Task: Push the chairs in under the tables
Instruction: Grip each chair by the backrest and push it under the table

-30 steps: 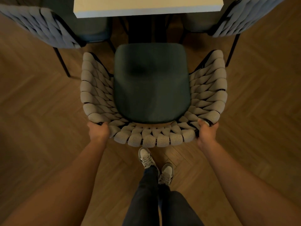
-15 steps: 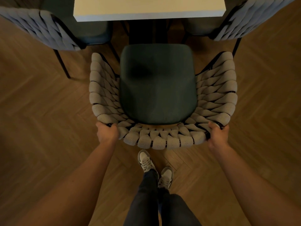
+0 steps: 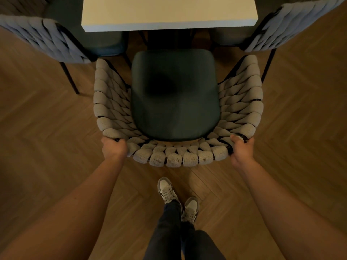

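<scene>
A chair (image 3: 175,94) with a dark green seat and a beige woven backrest stands in front of me, facing the pale table (image 3: 169,13). Its seat front lies a short way before the table's near edge. My left hand (image 3: 113,148) grips the backrest's rear left corner. At the rear right corner my right hand (image 3: 242,150) grips the rim, thumb over the top.
Two similar woven chairs flank the table: one at the left (image 3: 47,38), one at the right (image 3: 285,25), both tucked partly under it. The left chair's black leg (image 3: 69,77) stands near my chair's left arm. Herringbone wood floor (image 3: 47,137) surrounds everything. My feet (image 3: 178,197) are behind the chair.
The chair has shifted slightly to the right and toward the table, with both hands still gripping its backrest.
</scene>
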Tool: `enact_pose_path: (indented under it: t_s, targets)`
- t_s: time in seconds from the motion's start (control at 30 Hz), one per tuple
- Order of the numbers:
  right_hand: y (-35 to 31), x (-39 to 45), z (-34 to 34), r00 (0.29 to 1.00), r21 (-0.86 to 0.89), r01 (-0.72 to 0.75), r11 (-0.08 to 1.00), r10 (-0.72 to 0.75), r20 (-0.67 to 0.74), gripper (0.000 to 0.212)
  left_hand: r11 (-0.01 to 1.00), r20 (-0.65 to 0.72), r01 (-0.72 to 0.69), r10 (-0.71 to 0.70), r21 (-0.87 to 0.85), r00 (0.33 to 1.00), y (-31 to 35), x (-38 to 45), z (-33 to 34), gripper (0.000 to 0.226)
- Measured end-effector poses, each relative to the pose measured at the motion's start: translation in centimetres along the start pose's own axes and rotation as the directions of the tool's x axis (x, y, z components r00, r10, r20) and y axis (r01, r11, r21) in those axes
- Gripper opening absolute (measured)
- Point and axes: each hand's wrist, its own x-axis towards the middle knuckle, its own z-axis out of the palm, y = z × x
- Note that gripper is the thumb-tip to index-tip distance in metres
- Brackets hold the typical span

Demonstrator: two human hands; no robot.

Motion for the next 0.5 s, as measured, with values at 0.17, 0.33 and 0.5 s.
enact_pose_path:
  t_s: [0.17,0.33,0.5]
  targets:
    - [-0.02,0.05,0.04,1.000,0.011,-0.014,1.000,0.014,-0.014,0.059,1.000,0.019,-0.009,0.009,0.002,1.000,-0.01,-0.11,-0.13,0.055]
    - [-0.14,0.03,-0.02,1.000,0.029,-0.023,0.999,0.023,-0.015,0.056,1.000,0.019,-0.005,0.005,0.010,1.000,0.09,-0.24,-0.08,0.058]
    - [-0.13,0.03,0.08,0.999,0.041,-0.026,0.999,0.028,-0.033,0.057,1.000,0.025,-0.010,0.009,0.014,1.000,-0.01,-0.09,-0.04,0.059]
